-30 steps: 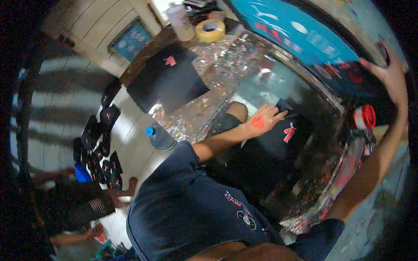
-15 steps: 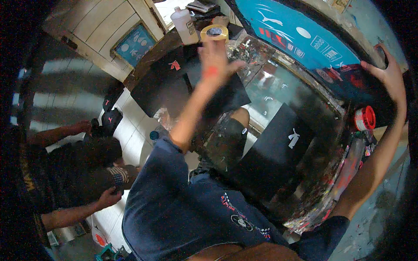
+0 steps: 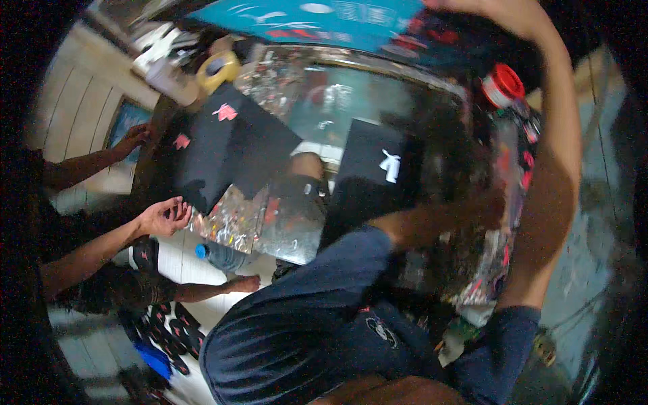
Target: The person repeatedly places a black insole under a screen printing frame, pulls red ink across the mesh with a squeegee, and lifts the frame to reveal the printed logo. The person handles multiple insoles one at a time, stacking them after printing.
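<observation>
A blue printing screen (image 3: 368, 27), its frame raised at the far side, carries pale designs and a dark, red-streaked patch. My right hand (image 3: 476, 5) grips its upper edge, partly cut off by the picture's rim. My left hand (image 3: 494, 202), dark and smeared by motion, is over the right side of the worktable, close to the paint-stained edge; its fingers cannot be made out. Left of it, a black sheet (image 3: 370, 158) with a white printed figure lies on the table. Farther left rests a black panel (image 3: 253, 138) with a red-and-white print.
A tub (image 3: 503, 86) with red stands at the table's right. Yellow tape (image 3: 219, 71) and a whitish bottle (image 3: 172, 81) are at the far left. Another person's hand (image 3: 165, 216) is near the black panels. A blue-capped water jug (image 3: 223, 256) stands below.
My left hand has swung from the far left, near the tape, to the table's right side. The view has turned. The other person's hands now reach up beside the black panels.
</observation>
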Action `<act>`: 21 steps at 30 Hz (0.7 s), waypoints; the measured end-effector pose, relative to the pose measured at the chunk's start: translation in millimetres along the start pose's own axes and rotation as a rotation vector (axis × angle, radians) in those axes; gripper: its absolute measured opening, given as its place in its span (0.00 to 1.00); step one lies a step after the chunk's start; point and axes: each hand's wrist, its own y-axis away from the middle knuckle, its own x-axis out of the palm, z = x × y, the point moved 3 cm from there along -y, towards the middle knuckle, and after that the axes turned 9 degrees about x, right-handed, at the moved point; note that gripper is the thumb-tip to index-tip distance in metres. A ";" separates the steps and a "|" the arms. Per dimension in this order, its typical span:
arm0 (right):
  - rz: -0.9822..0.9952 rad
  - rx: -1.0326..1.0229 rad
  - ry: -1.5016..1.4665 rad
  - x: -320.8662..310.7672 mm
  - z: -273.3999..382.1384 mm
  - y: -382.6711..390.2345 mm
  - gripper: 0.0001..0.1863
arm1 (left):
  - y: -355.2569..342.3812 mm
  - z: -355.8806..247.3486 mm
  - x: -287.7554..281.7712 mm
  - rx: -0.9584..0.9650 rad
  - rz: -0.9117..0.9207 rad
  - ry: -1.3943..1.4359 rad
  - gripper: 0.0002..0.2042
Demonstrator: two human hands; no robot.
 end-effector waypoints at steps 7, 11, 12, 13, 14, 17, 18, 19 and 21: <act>0.010 0.117 0.060 -10.0 1.0 5.7 0.50 | 153.6 68.3 -151.9 -0.072 -0.161 -0.426 0.12; -0.037 0.083 0.005 -19.0 -4.4 10.6 0.51 | 253.4 63.3 -205.3 -0.521 -0.118 -0.294 0.27; -0.034 0.082 0.005 -16.8 -5.0 8.0 0.51 | 253.5 55.3 -213.2 -0.502 -0.124 -0.265 0.32; -0.031 0.083 0.006 -14.8 -6.4 5.9 0.51 | 252.6 52.4 -216.4 -0.483 -0.131 -0.236 0.37; -0.030 0.072 0.001 -13.7 -4.3 2.1 0.51 | 252.8 52.5 -212.2 -0.477 -0.057 -0.151 0.49; 0.021 0.076 -0.025 -16.1 -1.3 -2.0 0.50 | 239.4 55.5 -207.9 -0.318 -0.098 -0.123 0.51; 0.045 0.080 -0.034 -17.4 1.0 -2.9 0.50 | 238.3 58.2 -205.7 -0.344 -0.065 -0.096 0.52; 0.034 0.083 -0.027 -17.4 1.6 -4.7 0.50 | 235.7 59.4 -206.9 -0.322 -0.025 -0.132 0.53; 0.014 0.095 -0.006 -15.3 -0.2 -6.1 0.49 | 229.1 65.6 -208.5 -0.269 0.056 -0.198 0.54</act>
